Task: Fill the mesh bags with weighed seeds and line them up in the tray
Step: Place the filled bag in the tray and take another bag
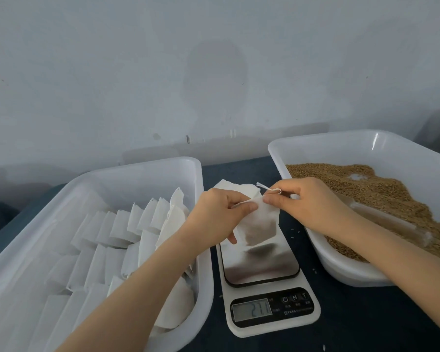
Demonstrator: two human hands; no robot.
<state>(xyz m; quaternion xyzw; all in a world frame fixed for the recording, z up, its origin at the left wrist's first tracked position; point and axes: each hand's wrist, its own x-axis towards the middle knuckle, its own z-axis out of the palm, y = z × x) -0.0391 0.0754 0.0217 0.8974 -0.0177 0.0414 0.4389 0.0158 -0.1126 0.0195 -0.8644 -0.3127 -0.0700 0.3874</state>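
A white mesh bag (259,227) with brown seeds showing through its lower half hangs just above the scale (262,265). My left hand (219,212) pinches the bag's top left edge. My right hand (302,201) pinches the bag's top right edge and its white drawstring loop (272,190). The scale's display (252,310) reads about 27.1. On the left, the white tray (163,166) holds several filled white bags (127,224) standing in rows. On the right, a white tub (341,146) holds loose brown seeds (381,194).
Empty white bags (235,188) lie on the dark table (366,313) behind the scale. A clear plastic scoop (391,219) lies on the seeds in the tub. A few stray seeds lie on the table by the scale. A pale wall stands close behind.
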